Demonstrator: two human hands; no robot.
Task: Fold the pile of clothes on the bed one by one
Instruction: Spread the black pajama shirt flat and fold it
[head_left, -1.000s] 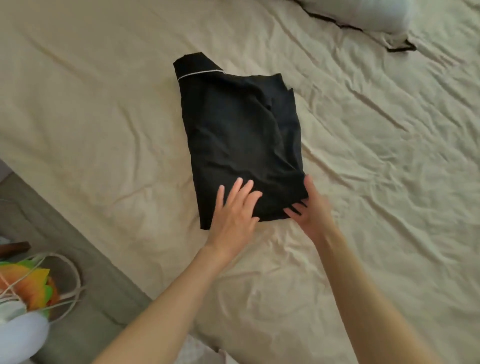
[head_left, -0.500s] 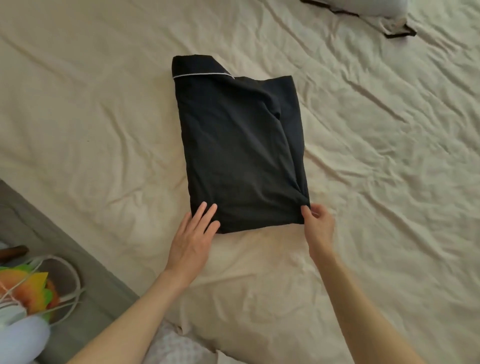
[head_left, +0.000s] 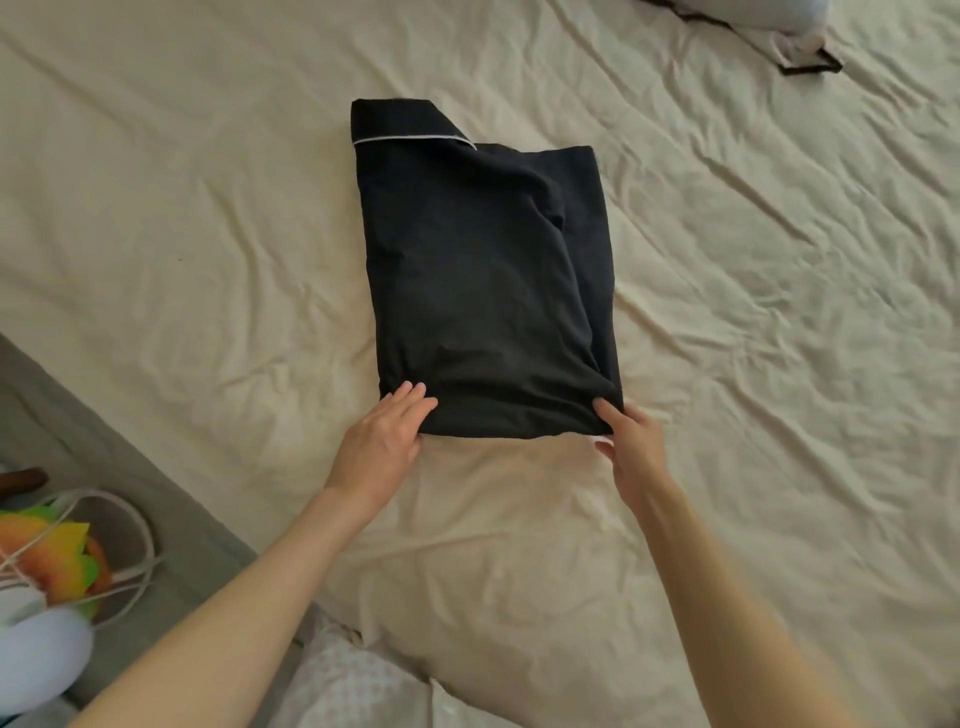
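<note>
A black garment (head_left: 488, 291), already narrowed into a long rectangle, is lying flat on the bed (head_left: 779, 364), well in from every edge, with its collar end, trimmed by a thin white line, pointing toward the bed's far side and its hem end toward the person. The long axis is running almost straight away from the person, leaning slightly left at the far end.

Both hands are sitting at the near hem, one at each corner. The left hand (head_left: 382, 452) is resting with its fingers straight on the near-left corner, the grip not closed on anything, only pressing or touching the cloth. The right hand (head_left: 631, 452) is at the near-right corner; a finger is lying over the fabric's edge, and it looks to be pinching that corner, though the underside of the grip is hidden.

The garment is therefore lying directly ahead of both hands, neither hand being clearly nearer; each is owning its own corner. By my judgement the coming move is turning on that axis: the hem would be lifted and carried forward along the length toward the collar, halving the rectangle.

A pale item with dark edging (head_left: 795, 36) is waiting near the bed's far-right corner, well apart.
</note>
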